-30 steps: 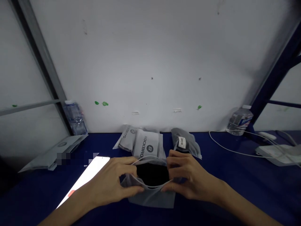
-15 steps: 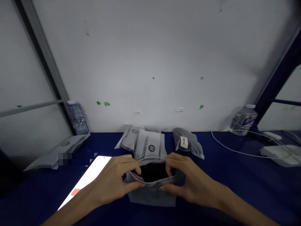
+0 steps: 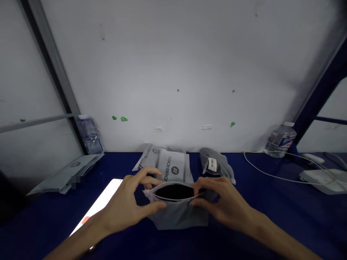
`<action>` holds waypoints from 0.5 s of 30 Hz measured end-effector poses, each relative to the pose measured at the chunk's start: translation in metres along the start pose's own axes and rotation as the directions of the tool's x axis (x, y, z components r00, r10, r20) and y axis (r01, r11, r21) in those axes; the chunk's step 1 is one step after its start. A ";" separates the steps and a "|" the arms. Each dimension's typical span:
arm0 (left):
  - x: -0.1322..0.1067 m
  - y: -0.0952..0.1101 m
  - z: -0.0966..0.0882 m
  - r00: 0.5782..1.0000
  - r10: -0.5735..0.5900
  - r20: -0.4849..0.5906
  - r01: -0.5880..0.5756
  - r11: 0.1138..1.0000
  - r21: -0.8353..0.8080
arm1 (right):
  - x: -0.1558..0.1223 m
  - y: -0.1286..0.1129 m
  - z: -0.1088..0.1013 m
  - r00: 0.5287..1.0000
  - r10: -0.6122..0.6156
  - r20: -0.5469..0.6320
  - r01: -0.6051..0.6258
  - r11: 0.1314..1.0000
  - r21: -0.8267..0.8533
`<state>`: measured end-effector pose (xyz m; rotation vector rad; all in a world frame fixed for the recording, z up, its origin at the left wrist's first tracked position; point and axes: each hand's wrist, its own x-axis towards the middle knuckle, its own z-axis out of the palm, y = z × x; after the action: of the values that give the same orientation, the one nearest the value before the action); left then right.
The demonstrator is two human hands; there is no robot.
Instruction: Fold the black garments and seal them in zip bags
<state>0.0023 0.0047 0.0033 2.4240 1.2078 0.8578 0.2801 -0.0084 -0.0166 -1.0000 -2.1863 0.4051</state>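
A frosted zip bag [image 3: 181,216] stands in front of me with its mouth parted and a black item [image 3: 175,192] inside. My right hand [image 3: 217,198] grips the rim at the bag's right side, thumb in front and fingers at the opening. At the left end of the mouth, my left hand [image 3: 135,198] has its fingers spread apart. Its thumb lies along the front of the bag, while the fingertips reach the back rim from outside. Behind the bag lie ROCKBROS-printed packs [image 3: 173,164] and a frosted bag with a dark item and a barcode label [image 3: 213,164].
A lit phone [image 3: 100,202] lies beside my left forearm on the blue table [image 3: 260,206]. Flat printed bags [image 3: 70,169] are at the left. Plastic bottles stand at the left [image 3: 90,135] and right [image 3: 281,139]. A white cable [image 3: 260,172] runs to a white box [image 3: 322,180].
My left fingers have come out of the bag's mouth and spread apart. The mouth has narrowed, and the bag has shifted slightly right. My right hand still grips its side.
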 end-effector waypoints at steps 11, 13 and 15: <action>0.008 -0.007 0.003 0.999 -0.024 -0.023 0.021 0.990 -0.138 | 0.002 -0.002 -0.020 0.995 0.045 0.084 -0.032 0.988 -0.150; 0.008 -0.008 0.005 0.999 -0.021 -0.034 0.015 0.986 -0.163 | 0.002 -0.006 -0.021 0.996 0.005 0.094 0.012 0.983 -0.183; 0.008 -0.006 0.007 0.999 -0.022 -0.043 0.014 0.982 -0.187 | 0.002 -0.011 -0.020 0.996 -0.047 0.071 0.061 0.976 -0.209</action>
<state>0.0064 0.0146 -0.0024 2.2531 1.1095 0.9786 0.2868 -0.0140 0.0042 -1.0493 -2.3474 0.1854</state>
